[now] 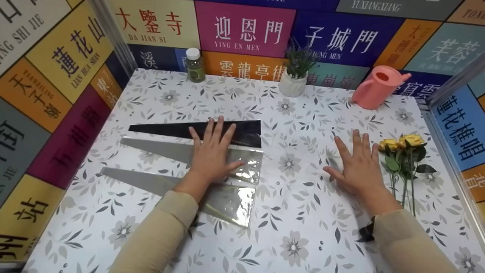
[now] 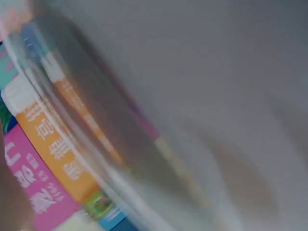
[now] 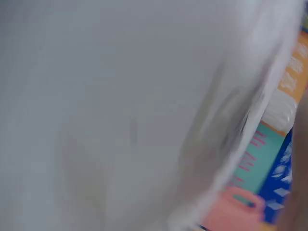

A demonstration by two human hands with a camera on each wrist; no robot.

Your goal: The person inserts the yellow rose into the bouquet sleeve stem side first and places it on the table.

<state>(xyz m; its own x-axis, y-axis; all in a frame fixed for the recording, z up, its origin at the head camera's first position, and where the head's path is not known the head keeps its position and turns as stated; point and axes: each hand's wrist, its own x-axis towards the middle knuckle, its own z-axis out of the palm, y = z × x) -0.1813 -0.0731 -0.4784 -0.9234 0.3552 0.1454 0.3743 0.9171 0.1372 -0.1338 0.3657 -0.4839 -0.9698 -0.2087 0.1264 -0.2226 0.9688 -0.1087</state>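
Three long tapered sleeves lie fanned on the left of the table: a black one [image 1: 166, 129], a grey clear one [image 1: 159, 149] and a lower clear one [image 1: 132, 180]. Over the black and middle sleeves the left hand [image 1: 212, 155] is spread flat, fingers straight. The right hand [image 1: 358, 170] is spread, palm down, on or just above the cloth, holding nothing. Just right of it lie yellow roses [image 1: 411, 140] with green stems. Both wrist views are blurred and show mostly pale surface.
Along the back edge of the flowered tablecloth [image 1: 291, 212] stand a white-capped bottle [image 1: 195, 66], a potted plant in a white pot [image 1: 293, 83] and a pink watering can [image 1: 375, 89], also in the right wrist view [image 3: 231, 211]. Panels with printed characters surround the table.
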